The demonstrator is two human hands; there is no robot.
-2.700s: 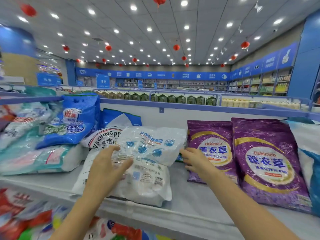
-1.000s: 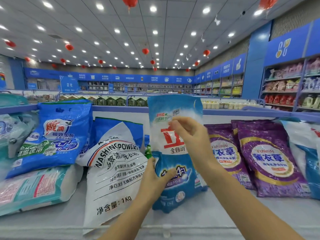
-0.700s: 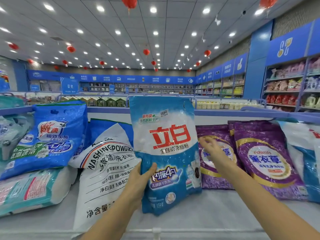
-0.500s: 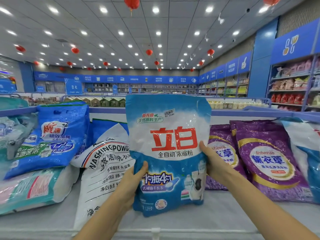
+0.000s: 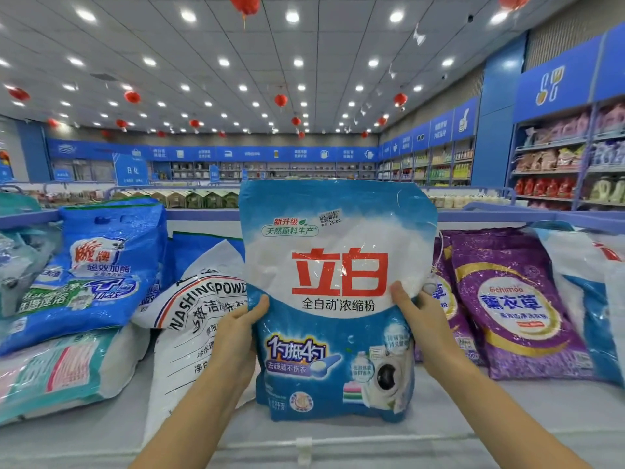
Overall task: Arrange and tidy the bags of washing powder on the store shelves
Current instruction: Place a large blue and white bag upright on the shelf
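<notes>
Blue-white washing powder bag (image 5: 334, 299) upright on shelf (image 5: 507, 411), long axis vertical, printed front facing camera. Left hand (image 5: 236, 336) grips left edge, right hand (image 5: 419, 319) grips right edge, thumbs in front.

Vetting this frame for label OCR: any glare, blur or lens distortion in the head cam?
Head view: the blue-and-white bag, gripped by the left hand and right hand, is sharp, with small glints on its film. Head view: the teal bag at far left is smeared. Head view: the ceiling grid curves, wide-angle distortion. Head view: ceiling lights give even light, no hard shadows.
</notes>
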